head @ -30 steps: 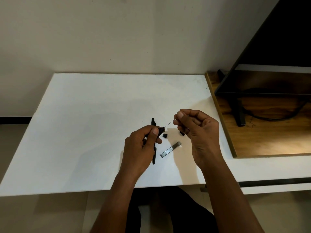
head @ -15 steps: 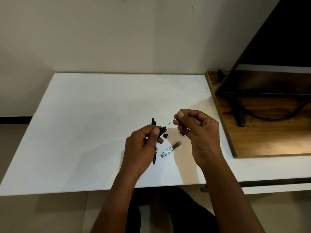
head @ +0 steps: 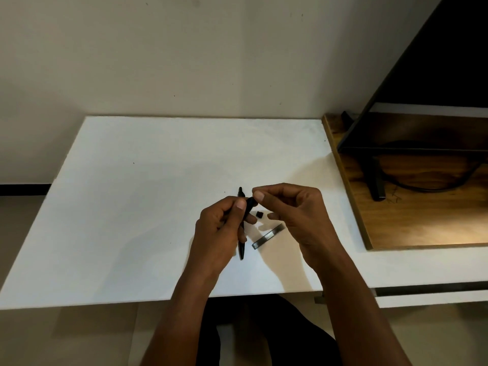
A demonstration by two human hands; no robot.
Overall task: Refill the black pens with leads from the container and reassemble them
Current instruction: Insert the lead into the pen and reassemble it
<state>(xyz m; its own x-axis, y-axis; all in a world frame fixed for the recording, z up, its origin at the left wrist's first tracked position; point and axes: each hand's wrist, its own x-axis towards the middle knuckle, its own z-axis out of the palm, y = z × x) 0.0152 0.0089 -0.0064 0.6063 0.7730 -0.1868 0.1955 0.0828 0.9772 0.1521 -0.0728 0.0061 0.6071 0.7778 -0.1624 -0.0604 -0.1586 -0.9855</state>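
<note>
My left hand grips a black pen and holds it tilted, with its open end pointing up and right. My right hand has thumb and forefinger pinched together right at that open end; the thin lead is hidden by the fingertips. A second black pen lies on the white board, partly under my left hand. A small black cap sits between my hands. The slim grey lead container lies just below my right hand.
The white board covers most of the table and ends at a front edge near my body. To the right is a wooden desk top with a dark monitor stand and a cable.
My right hand has moved left to the pen's open end. The lead that showed between the hands is no longer visible. My left hand has stayed almost still.
</note>
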